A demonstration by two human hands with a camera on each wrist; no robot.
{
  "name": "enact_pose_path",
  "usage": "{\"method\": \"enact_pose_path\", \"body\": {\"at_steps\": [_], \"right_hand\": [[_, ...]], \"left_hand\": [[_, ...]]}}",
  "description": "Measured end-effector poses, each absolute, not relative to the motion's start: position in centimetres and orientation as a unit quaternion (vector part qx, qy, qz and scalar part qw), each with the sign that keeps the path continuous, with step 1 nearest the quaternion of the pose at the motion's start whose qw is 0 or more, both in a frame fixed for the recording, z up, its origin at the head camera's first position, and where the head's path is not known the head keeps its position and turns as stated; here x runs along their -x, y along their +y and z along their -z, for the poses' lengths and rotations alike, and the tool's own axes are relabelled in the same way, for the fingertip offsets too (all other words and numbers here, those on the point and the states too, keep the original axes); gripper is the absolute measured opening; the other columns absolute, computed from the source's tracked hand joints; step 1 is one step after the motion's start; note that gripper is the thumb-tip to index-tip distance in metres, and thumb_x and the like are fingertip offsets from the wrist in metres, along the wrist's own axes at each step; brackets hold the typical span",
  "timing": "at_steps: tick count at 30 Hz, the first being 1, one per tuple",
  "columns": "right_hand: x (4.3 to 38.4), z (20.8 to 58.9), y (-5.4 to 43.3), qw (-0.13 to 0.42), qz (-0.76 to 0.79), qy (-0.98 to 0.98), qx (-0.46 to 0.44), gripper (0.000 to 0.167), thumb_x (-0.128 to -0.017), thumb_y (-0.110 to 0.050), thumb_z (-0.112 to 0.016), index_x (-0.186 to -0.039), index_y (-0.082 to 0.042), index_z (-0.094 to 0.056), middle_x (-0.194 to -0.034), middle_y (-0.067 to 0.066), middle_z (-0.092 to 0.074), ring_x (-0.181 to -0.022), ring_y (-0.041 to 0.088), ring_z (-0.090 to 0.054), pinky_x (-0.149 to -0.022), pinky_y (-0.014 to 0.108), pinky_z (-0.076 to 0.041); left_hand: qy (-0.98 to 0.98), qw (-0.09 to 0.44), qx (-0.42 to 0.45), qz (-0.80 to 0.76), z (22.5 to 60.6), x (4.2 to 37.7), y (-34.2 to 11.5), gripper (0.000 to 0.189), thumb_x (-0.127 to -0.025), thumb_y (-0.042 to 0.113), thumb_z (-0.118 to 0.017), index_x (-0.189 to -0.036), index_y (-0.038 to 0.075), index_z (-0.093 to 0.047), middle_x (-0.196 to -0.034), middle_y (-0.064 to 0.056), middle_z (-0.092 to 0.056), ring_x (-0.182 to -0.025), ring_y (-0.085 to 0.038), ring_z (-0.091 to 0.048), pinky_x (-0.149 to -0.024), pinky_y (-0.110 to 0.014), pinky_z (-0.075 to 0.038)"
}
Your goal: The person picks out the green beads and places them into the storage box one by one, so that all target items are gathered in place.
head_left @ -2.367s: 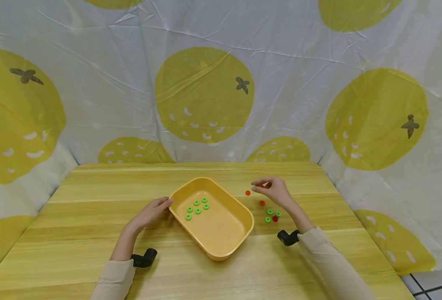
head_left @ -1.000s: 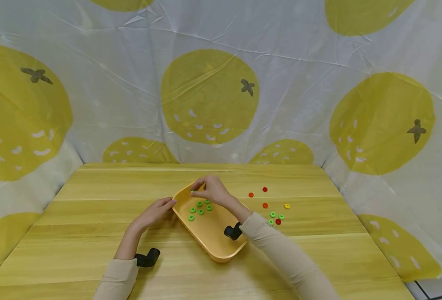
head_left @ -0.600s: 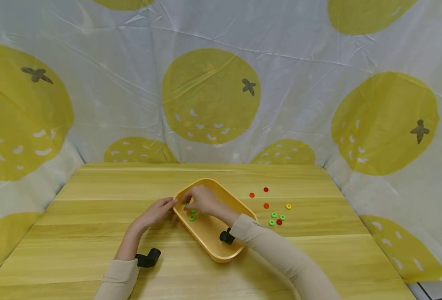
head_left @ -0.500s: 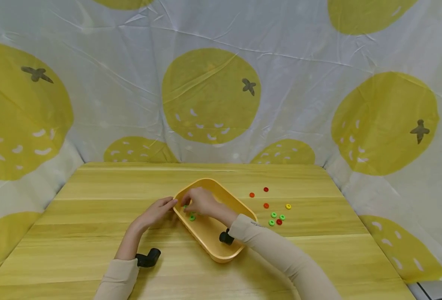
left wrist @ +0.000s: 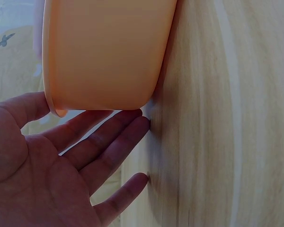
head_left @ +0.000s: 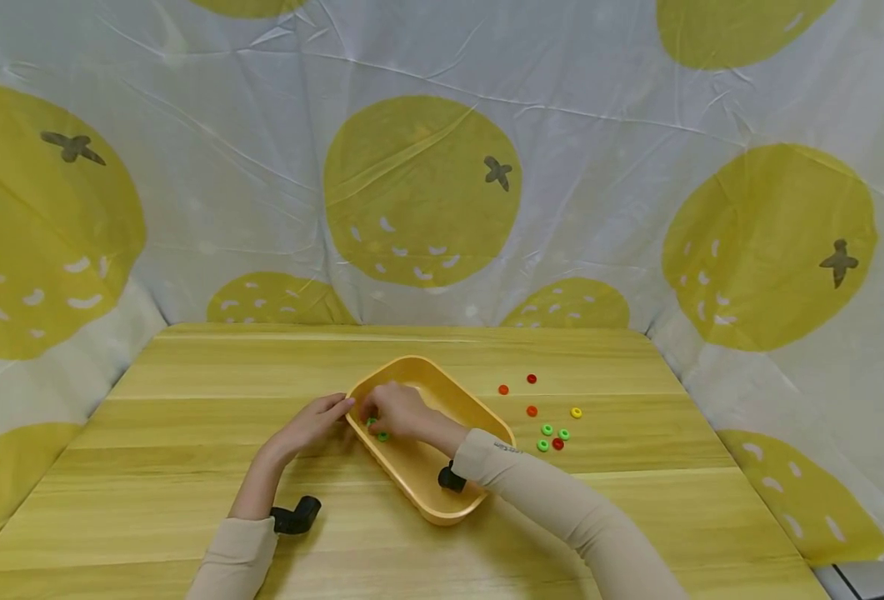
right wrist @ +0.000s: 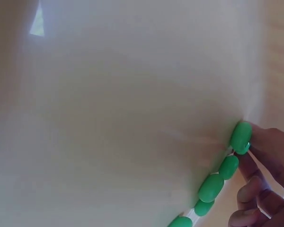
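The yellow-orange tray is set slantwise on the surface, its long axis run from the far left to the near right. Its left-hand end is held by the left hand: the thumb is laid over the rim, while the other fingers are spread against the outer wall. The right hand is reached across the tray and lowered inside, just beside that same end, with its fingers curled; one green ring appears to be pinched at the fingertips. A row of other green rings is seen next to it on the tray floor, partly hidden by the hand in the head view.

To the right of the tray, well apart from both hands, loose rings are scattered: three green ones, red and orange ones and a yellow one. By their side of the tray, they are placed nearer to the right hand than to the left.
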State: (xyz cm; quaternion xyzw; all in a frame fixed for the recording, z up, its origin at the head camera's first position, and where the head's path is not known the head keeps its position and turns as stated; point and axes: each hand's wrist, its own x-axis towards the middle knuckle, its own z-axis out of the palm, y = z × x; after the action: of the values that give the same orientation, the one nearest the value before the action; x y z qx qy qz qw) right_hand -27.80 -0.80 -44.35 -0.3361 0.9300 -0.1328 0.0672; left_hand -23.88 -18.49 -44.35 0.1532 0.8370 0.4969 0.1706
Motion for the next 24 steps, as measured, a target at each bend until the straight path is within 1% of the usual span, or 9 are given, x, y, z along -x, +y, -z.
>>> {"method": "enact_pose_path", "body": {"at_steps": [3, 6, 12, 15, 19, 22, 24], "right_hand": [[27.7, 44.2, -0.8, 0.067, 0.126, 0.931, 0.336, 0.012, -0.078, -0.021, -0.077, -0.090, -0.020, -0.075, -0.088, -0.008, -0.072, -0.075, 0.003, -0.062, -0.057, 0.016, -0.045], [27.7, 44.2, -0.8, 0.065, 0.118, 0.933, 0.334, 0.015, -0.079, -0.023, -0.076, -0.094, -0.020, -0.075, -0.092, -0.008, -0.072, -0.077, 0.003, -0.063, -0.057, 0.017, -0.047], [27.9, 43.8, -0.5, 0.062, 0.114, 0.937, 0.324, 0.019, -0.082, -0.022, -0.073, -0.101, -0.022, -0.074, -0.099, -0.009, -0.072, -0.087, 0.005, -0.065, -0.061, 0.020, -0.050], [28.0, 43.5, -0.3, 0.062, 0.134, 0.935, 0.322, 0.018, -0.083, -0.020, -0.071, -0.101, -0.020, -0.074, -0.100, -0.007, -0.072, -0.090, 0.008, -0.065, -0.065, 0.019, -0.051], [28.1, 43.0, 0.2, 0.057, 0.166, 0.929, 0.325, 0.017, -0.084, -0.020, -0.071, -0.100, -0.017, -0.074, -0.099, -0.006, -0.073, -0.091, 0.009, -0.066, -0.069, 0.017, -0.052], [28.2, 42.6, 0.7, 0.054, 0.193, 0.924, 0.325, 0.017, -0.085, -0.021, -0.071, -0.100, -0.016, -0.074, -0.098, -0.005, -0.073, -0.093, 0.011, -0.066, -0.072, 0.017, -0.052], [28.3, 42.3, 1.0, 0.053, 0.215, 0.920, 0.323, 0.017, -0.085, -0.022, -0.070, -0.100, -0.016, -0.074, -0.098, -0.004, -0.073, -0.094, 0.013, -0.066, -0.074, 0.017, -0.052]], "left_hand": [[0.836, 0.171, -0.155, -0.497, 44.4, 23.9, -18.5, 0.058, -0.104, 0.032, -0.031, -0.140, -0.014, -0.031, -0.145, -0.035, -0.029, -0.135, -0.049, -0.027, -0.109, -0.060, -0.028], [0.836, 0.170, -0.157, -0.497, 44.5, 24.0, -18.5, 0.057, -0.104, 0.032, -0.031, -0.139, -0.014, -0.032, -0.143, -0.034, -0.034, -0.134, -0.048, -0.032, -0.108, -0.059, -0.031], [0.836, 0.168, -0.158, -0.498, 44.4, 24.0, -18.4, 0.056, -0.104, 0.032, -0.031, -0.137, -0.013, -0.037, -0.140, -0.032, -0.040, -0.132, -0.046, -0.036, -0.108, -0.057, -0.033], [0.834, 0.170, -0.156, -0.501, 44.4, 24.1, -18.4, 0.056, -0.104, 0.032, -0.031, -0.137, -0.013, -0.036, -0.138, -0.032, -0.044, -0.130, -0.045, -0.039, -0.107, -0.057, -0.034], [0.829, 0.174, -0.161, -0.506, 44.5, 24.2, -18.5, 0.059, -0.104, 0.034, -0.031, -0.138, -0.013, -0.034, -0.137, -0.031, -0.044, -0.131, -0.046, -0.039, -0.108, -0.057, -0.032], [0.828, 0.172, -0.177, -0.503, 44.6, 24.2, -18.7, 0.061, -0.103, 0.038, -0.029, -0.137, -0.013, -0.036, -0.135, -0.030, -0.048, -0.129, -0.045, -0.041, -0.107, -0.058, -0.033], [0.831, 0.164, -0.193, -0.495, 44.6, 24.1, -18.8, 0.062, -0.103, 0.038, -0.027, -0.136, -0.013, -0.038, -0.132, -0.029, -0.051, -0.126, -0.045, -0.044, -0.104, -0.057, -0.036]]}}
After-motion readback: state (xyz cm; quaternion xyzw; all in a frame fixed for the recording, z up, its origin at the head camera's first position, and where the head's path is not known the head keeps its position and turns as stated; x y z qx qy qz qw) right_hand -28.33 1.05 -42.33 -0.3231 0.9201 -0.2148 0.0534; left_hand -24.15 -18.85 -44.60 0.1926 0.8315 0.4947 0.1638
